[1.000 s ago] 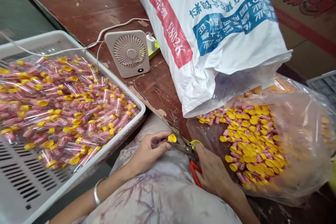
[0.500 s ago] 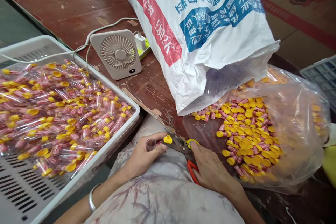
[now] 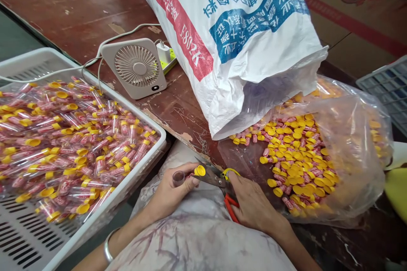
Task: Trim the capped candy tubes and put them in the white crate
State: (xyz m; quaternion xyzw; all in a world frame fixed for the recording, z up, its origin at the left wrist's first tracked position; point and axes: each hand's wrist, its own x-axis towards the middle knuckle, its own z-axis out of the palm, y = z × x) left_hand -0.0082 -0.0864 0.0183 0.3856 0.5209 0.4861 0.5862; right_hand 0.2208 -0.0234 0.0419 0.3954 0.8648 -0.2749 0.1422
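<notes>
Scissors (image 3: 221, 182), blades apart, at yel. cap (image 3: 200, 170); clr. tube (image 3: 178, 178) nr.

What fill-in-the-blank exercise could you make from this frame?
The right hand holds ____ with red and yellow handles.
The left hand holds a clear tube near a ____ cap.
The round-grilled ____ stands between the white tray and white sack.
The tray is on the person's ____ side.
Missing words: scissors; yellow; fan; left.
</notes>
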